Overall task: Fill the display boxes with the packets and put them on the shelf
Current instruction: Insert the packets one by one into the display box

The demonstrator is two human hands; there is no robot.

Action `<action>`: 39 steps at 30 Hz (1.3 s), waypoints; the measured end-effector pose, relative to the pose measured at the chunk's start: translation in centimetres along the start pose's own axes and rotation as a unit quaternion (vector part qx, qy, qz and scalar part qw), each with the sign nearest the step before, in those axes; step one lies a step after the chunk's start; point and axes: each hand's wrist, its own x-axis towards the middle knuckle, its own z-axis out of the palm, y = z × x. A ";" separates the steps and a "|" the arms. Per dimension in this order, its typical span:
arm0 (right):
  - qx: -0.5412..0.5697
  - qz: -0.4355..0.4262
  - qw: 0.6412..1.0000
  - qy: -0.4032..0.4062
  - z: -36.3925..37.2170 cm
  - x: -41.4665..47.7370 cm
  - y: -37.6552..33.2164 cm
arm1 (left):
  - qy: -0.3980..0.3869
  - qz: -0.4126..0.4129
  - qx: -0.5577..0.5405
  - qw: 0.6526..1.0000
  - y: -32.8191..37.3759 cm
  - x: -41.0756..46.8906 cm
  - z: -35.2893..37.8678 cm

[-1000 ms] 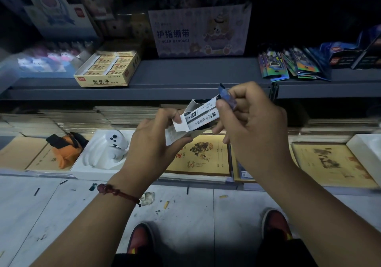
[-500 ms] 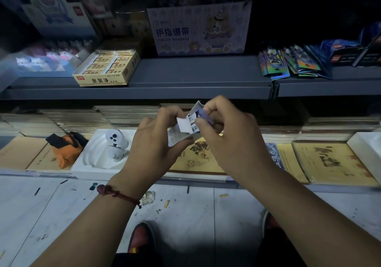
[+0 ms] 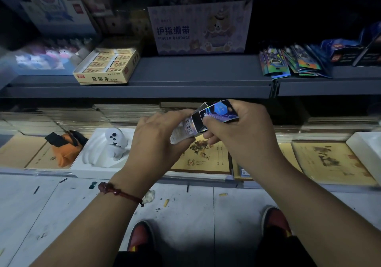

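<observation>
Both hands hold a small folded cardboard display box (image 3: 208, 117) in mid-air below the grey shelf (image 3: 185, 75). The box is dark with a holographic blue print on one face and a white barcode panel on another. My left hand (image 3: 160, 139) grips its lower white end. My right hand (image 3: 239, 128) pinches the upper dark end, thumb on the printed face. A pile of shiny blue-green packets (image 3: 288, 63) lies on the shelf at the right, apart from both hands.
On the shelf stand a yellow box of erasers (image 3: 109, 67) and a finger bandage carton (image 3: 198, 27). Below lie stacked notebooks (image 3: 329, 161), a white tray with a white figure (image 3: 114, 143) and an orange object (image 3: 66, 149). My shoes (image 3: 142, 235) are on the littered floor.
The box has been turned and partly unfolded: the holographic blue face now shows instead of the white printed side. My right hand moved right and slightly up.
</observation>
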 end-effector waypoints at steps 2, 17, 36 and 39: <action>0.022 0.028 0.999 -0.003 -0.3 0.1 -0.1 | -0.002 0.007 0.012 1.000 -0.1 0.0 -0.1; 0.175 0.161 0.968 -0.078 -0.8 0.2 -0.2 | -0.015 0.027 -0.078 0.996 0.9 0.1 -0.9; 0.036 0.087 0.994 -0.064 0.1 -0.5 -0.2 | -0.057 0.022 -0.052 0.997 0.2 -0.1 0.3; 0.058 0.101 0.990 -0.080 -0.1 -0.4 -0.3 | -0.057 0.023 -0.044 0.997 0.2 -0.1 0.3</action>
